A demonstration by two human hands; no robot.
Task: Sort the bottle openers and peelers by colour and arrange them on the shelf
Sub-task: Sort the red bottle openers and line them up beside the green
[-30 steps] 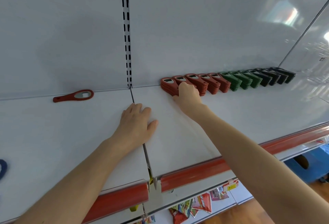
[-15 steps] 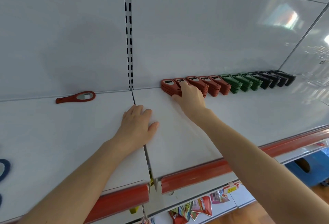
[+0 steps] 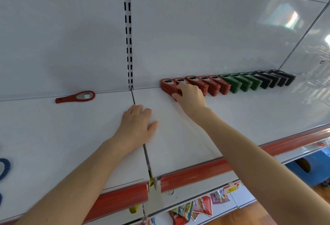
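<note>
Along the back of the white shelf (image 3: pixel 250 117) runs a row of stacked bottle openers: red stacks (image 3: pixel 205 83), then green stacks (image 3: pixel 239 81), then black stacks (image 3: pixel 275 79) at the right. My right hand (image 3: pixel 191 96) rests against the two leftmost red stacks, fingers curled over their handles and thumb at the front. My left hand (image 3: pixel 137 124) lies flat and open on the shelf over the seam between two boards. A single red opener (image 3: pixel 75 97) lies alone at the back left.
A slotted upright (image 3: pixel 128 31) divides the white back panel. Red price strips (image 3: pixel 194 173) edge the shelf front. A blue item (image 3: pixel 4 168) shows at the far left edge. Packaged goods (image 3: pixel 196 207) hang below, and a blue bin (image 3: pixel 307 167) stands at lower right.
My right hand has shifted slightly on the leftmost red stacks, fingers reaching further over the handles. My left hand has stayed flat in place.
</note>
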